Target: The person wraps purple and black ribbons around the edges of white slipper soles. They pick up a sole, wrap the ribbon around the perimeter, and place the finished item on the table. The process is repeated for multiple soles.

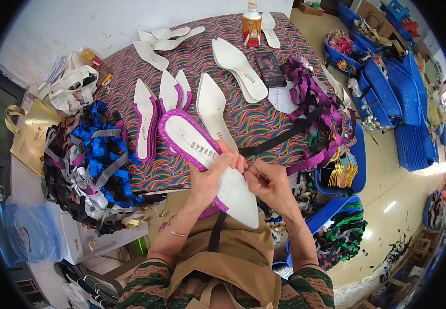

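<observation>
My left hand is wrapped around the middle of a white pointed shoe insole. Glittery purple trim runs round its heel and partway along its sides, while the pointed toe is plain white. Right beside the insole's edge, my right hand is closed in a pinch; what sits between its fingertips is too small to make out. Just beyond my hands lies an untrimmed white insole. Further left is a stack of purple-edged insoles. A black strip stretches across the table towards my fingers.
More white insoles lie on the patterned tablecloth, near a phone and a bottle. Purple ribbons heap at the right edge, blue and black ribbons at the left. Blue bins stand on the floor.
</observation>
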Tool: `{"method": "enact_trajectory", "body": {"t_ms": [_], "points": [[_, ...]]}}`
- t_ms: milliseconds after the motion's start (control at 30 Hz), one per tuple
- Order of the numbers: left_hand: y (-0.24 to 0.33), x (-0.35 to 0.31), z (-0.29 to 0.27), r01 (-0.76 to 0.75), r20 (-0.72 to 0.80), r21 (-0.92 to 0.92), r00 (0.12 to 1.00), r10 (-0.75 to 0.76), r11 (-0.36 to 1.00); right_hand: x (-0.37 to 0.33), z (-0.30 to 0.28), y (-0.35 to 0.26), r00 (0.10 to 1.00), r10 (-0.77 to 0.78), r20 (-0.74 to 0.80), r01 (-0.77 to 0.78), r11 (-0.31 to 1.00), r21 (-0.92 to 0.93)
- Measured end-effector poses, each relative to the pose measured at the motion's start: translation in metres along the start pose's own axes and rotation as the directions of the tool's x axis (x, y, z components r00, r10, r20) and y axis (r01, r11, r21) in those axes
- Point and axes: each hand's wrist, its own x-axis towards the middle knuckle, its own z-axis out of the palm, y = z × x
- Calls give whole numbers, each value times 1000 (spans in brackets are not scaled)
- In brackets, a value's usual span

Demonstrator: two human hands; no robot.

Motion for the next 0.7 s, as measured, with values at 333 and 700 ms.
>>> {"method": "enact_trajectory", "body": {"t_ms": [333, 700], "points": [[0, -20, 7, 276, 114, 302, 940, -321, 913, 27, -8, -17, 964, 262, 40, -250, 848, 467], [-5, -36, -1, 403, 246, 352, 831, -499, 845, 57, -22, -21, 995, -4, 96, -4, 996, 85]]}}
